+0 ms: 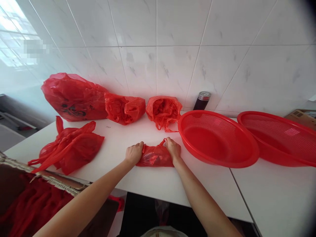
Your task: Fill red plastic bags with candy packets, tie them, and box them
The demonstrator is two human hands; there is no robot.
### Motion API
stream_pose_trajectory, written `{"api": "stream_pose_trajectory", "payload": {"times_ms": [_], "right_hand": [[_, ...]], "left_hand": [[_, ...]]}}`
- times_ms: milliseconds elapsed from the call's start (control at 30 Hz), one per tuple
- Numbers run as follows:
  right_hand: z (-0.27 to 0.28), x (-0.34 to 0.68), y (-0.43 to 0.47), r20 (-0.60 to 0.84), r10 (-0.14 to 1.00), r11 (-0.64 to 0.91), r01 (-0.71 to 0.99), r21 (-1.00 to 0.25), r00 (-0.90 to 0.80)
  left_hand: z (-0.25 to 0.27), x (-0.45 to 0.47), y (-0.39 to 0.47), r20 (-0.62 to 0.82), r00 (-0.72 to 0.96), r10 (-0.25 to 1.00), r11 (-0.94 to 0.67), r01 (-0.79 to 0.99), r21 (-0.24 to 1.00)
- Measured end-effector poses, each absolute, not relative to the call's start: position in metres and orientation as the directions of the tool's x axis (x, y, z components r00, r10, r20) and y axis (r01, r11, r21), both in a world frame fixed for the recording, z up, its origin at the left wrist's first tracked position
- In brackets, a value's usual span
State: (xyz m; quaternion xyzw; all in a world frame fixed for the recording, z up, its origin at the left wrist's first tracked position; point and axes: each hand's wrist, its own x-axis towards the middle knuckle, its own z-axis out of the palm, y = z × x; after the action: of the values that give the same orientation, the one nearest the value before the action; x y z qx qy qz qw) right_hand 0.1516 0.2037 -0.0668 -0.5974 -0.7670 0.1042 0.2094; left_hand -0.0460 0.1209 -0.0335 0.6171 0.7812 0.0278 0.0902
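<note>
A small red plastic bag [155, 156] lies on the white table [153, 184] near its front edge. My left hand [134, 152] grips the bag's left end and my right hand [173, 148] grips its right end and handle. Both fists are closed on the plastic. The bag's contents do not show through the crumpled film.
Three fuller red bags [74, 96] [124, 108] [163, 110] line the tiled wall. A flat red bag [71, 148] lies at left. Two red mesh baskets [217, 140] [278, 138] sit at right, a dark flask [201, 100] behind them. A cardboard box of red bags [32, 200] stands at lower left.
</note>
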Motion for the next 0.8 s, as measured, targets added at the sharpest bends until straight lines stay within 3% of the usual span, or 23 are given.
{"api": "stream_pose_trajectory", "payload": {"times_ms": [233,367,433,600,700,800], "right_hand": [[-0.062,0.156,0.207,0.211,0.973,0.187,0.850,-0.493,-0.092],[-0.062,0.158,0.208,0.230,0.970,0.199,0.795,-0.573,-0.078],[-0.063,0.160,0.208,0.239,0.968,0.212,0.754,-0.622,-0.075],[-0.065,0.165,0.207,0.264,0.963,0.242,0.612,-0.753,-0.056],[-0.066,0.167,0.208,0.287,0.957,0.269,0.506,-0.820,-0.043],[-0.066,0.170,0.208,0.294,0.956,0.277,0.383,-0.881,-0.014]], "left_hand": [[-0.018,-0.073,0.106,-0.235,-0.327,0.915,0.379,0.896,0.231],[-0.002,-0.091,0.101,-0.343,-0.308,0.887,0.418,0.852,0.315],[0.011,-0.094,0.104,-0.331,-0.310,0.891,0.419,0.841,0.343],[0.033,-0.066,0.121,-0.076,-0.254,0.964,0.263,0.881,0.393],[0.026,-0.038,0.129,-0.081,-0.075,0.994,0.104,0.893,0.438],[0.023,-0.031,0.128,-0.122,0.014,0.992,0.049,0.868,0.495]]}}
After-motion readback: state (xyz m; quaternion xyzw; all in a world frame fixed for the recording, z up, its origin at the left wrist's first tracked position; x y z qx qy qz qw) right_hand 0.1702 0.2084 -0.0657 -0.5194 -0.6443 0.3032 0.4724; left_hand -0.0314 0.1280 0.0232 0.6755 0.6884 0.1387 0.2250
